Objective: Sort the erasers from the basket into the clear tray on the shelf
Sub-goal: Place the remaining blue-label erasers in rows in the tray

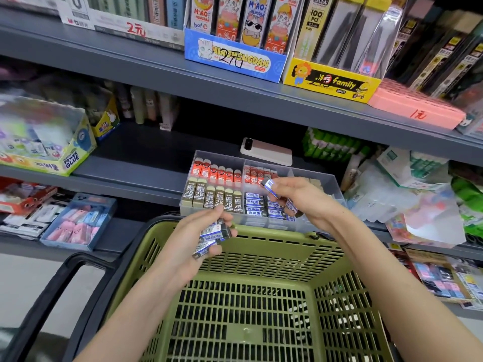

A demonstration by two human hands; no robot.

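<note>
Pinching one blue-and-white sleeved eraser [270,187] in the right hand [303,198] above the clear divided plastic tray [333,185]; clutching several matching erasers [213,235] in the curled fingers of the left hand [192,242], just in front of that tray.

A blue display box [235,57] printed with a cartoon cat stands at the upper middle of the frame, holding tall illustrated packs, with a handwritten price across its front. Just right of it sits a yellow box [330,81] marked "family", filled with clear packs of dark refills. Further right lies a pink box [415,109] bearing a red handwritten mark. At the upper left a white carton [130,24] shows a red "2元". At the left edge a "Power Glue" box [47,142] is blurred. A white and pink device [266,152], possibly a phone, lies flat at the centre. Green-capped sticks [332,145] are bundled to its right. A blue tray [78,222] of pink items sits at the lower left.
</note>
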